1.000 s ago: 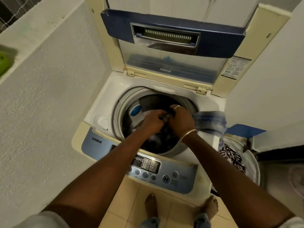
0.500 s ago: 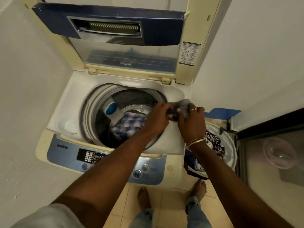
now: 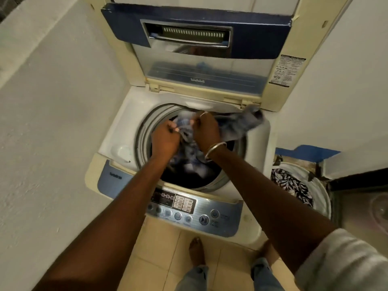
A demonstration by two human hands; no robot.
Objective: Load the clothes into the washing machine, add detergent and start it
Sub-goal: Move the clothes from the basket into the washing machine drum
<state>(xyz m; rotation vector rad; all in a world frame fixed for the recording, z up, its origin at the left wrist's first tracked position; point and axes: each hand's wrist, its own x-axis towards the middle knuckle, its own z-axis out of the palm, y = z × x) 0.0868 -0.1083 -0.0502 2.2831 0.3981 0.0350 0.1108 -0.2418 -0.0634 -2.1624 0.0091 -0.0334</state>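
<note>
View from head height, looking down. Nearest: two bare feet point(image 3: 197, 252) on a beige tiled floor point(image 3: 159, 244), w/ denim cuffs just above the bottom edge. Both bare arms reach forward from the near corners.

Beyond the feet stands a top-loading washing machine point(image 3: 109, 148), cream and white w/ blue trim. Its control panel point(image 3: 190, 208) faces the person along the near edge: dark display, a grid of small keys, round buttons.

Past the panel is the round drum opening point(image 3: 144, 131). Dark clothes point(image 3: 189, 170), blurred, lie inside.

Over the opening, the left hand point(image 3: 164, 141) and right hand point(image 3: 206, 133) sit close together, knuckles up, fingers curled tight on a blue-grey checked garment point(image 3: 236, 127). The fabric is bunched btwn the two fists; part hangs down into the drum, and the rest trails right from under the right hand, across the far-right rim. The garment is motion-blurred. The right hand wears a ring point(image 3: 203, 114) and the wrist a metal bangle point(image 3: 215, 151).

Right of the machine, on the floor, a pale laundry basket point(image 3: 324, 198) holds a black-and-white patterned cloth point(image 3: 290, 185).

Farthest: the lid point(image 3: 199, 49) stands open, upright, blue top band, clear window, w/ an instruction sticker point(image 3: 287, 70) on its right frame. Plain pale walls on the left and right.
</note>
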